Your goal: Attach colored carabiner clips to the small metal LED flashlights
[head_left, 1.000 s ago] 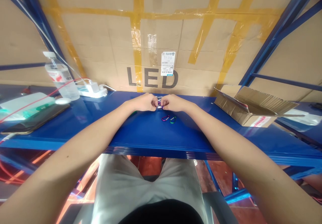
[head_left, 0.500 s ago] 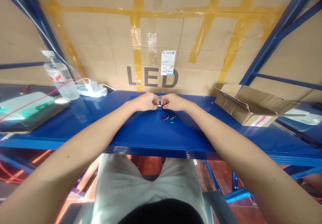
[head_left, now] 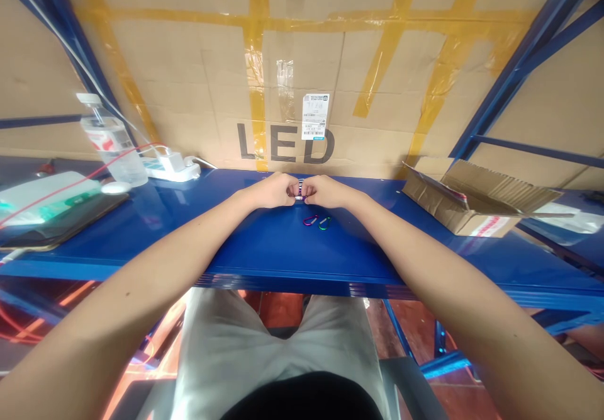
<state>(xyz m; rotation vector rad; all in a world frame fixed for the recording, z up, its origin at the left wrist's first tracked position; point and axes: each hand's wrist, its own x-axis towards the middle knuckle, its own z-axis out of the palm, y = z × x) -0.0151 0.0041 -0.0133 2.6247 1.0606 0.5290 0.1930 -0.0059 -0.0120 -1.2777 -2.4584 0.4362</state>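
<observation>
Both my hands meet at the far middle of the blue shelf (head_left: 283, 250). My left hand (head_left: 272, 191) and my right hand (head_left: 325, 192) are closed, fingertips pinching a small purple and silver carabiner cluster (head_left: 300, 192) between them. Just in front of my right hand lie a loose purple carabiner (head_left: 310, 220) and a loose green carabiner (head_left: 324, 223), side by side on the shelf.
A large taped cardboard box marked LED (head_left: 302, 73) stands behind the shelf. An open cardboard box (head_left: 472, 203) lies at the right. At the left are a water bottle (head_left: 113, 143), a white power strip (head_left: 172, 167), and a dark tablet (head_left: 61, 218). Blue rack posts rise on both sides.
My hands have stayed pinched together on the small carabiners, with only slight finger movement. The two loose carabiners have not moved.
</observation>
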